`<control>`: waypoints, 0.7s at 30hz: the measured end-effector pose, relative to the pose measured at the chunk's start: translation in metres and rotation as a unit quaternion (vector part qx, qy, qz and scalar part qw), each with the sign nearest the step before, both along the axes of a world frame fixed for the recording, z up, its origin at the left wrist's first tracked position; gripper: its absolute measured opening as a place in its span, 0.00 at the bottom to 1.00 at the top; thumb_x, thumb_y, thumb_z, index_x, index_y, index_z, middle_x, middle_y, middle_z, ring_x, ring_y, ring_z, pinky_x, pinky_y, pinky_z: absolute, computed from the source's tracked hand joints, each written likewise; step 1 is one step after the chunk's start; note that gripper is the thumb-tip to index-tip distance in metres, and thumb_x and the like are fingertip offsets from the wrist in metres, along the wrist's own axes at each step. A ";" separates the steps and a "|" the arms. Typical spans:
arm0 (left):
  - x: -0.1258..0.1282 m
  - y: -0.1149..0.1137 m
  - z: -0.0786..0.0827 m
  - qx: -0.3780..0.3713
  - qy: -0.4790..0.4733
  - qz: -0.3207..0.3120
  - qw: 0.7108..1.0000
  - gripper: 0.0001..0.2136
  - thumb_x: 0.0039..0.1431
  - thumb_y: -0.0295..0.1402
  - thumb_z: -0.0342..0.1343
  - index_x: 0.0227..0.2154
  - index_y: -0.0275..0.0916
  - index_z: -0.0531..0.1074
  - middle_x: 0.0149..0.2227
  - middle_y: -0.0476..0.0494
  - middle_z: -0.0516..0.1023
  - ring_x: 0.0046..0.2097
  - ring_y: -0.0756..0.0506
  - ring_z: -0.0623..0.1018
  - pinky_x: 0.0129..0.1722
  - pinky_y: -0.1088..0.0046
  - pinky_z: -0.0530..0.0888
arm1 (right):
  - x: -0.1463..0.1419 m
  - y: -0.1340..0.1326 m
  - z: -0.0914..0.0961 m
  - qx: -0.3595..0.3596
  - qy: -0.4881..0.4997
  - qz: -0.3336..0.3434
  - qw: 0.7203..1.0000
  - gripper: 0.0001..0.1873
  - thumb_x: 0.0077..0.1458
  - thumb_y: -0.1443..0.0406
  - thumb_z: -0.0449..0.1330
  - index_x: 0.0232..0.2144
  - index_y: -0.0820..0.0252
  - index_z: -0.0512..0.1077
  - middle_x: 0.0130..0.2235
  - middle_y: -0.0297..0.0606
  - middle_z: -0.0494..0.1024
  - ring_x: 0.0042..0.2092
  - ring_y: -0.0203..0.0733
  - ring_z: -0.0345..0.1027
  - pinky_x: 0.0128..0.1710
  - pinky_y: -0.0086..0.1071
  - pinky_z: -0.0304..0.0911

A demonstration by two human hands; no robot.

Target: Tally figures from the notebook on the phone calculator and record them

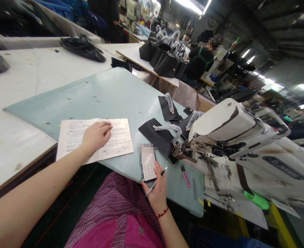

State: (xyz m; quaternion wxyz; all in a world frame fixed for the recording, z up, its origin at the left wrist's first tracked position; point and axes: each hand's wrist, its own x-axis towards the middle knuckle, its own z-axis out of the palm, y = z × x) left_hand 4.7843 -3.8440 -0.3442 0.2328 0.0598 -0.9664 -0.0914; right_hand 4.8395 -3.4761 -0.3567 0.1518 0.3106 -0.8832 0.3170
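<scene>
My left hand [95, 135] lies on an open paper booklet [115, 137] on the pale green table [110, 96], its fingers bent and pressed on the printed page. My right hand [157, 191] is at the table's near edge, closed on a pen [155, 182] that lies across its fingers. Its fingertips touch a phone [148, 165] showing a keypad, which lies flat on the table. Black leather pieces [159, 137] with plastic-wrapped straps lie just beyond the phone.
A white industrial sewing machine [234, 131] stands at the right. Pink thread snips [185, 176] lie by its base. Black handbags [164, 58] crowd a far table, where another person [202, 58] sits. A dark bundle [82, 46] lies on the white table at left.
</scene>
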 end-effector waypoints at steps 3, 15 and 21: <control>0.000 0.000 0.001 -0.002 -0.001 -0.003 1.000 0.16 0.63 0.35 0.43 0.43 0.39 0.74 0.51 0.48 0.73 0.44 0.41 0.70 0.46 0.62 0.68 | 0.000 -0.001 0.001 -0.012 -0.012 0.002 1.000 0.36 0.54 0.62 0.63 0.60 0.61 0.53 0.63 0.52 0.57 0.65 0.52 0.49 0.61 0.55 0.53; -0.001 0.002 0.003 0.002 -0.013 -0.004 1.000 0.16 0.62 0.36 0.43 0.44 0.40 0.74 0.51 0.46 0.73 0.44 0.40 0.71 0.43 0.61 0.68 | 0.014 -0.040 0.033 -0.075 -0.059 0.093 0.991 0.22 0.65 0.56 0.46 0.59 0.53 0.56 0.51 0.40 0.74 0.54 0.47 0.66 0.61 0.52 0.53; 0.000 0.004 0.009 -0.020 -0.033 -0.009 0.999 0.15 0.63 0.35 0.43 0.45 0.39 0.73 0.51 0.45 0.73 0.44 0.40 0.70 0.42 0.61 0.67 | -0.005 -0.123 0.046 -0.224 -0.205 0.123 0.945 0.25 0.66 0.51 0.41 0.45 0.56 0.73 0.34 0.38 0.76 0.37 0.42 0.70 0.41 0.37 0.67</control>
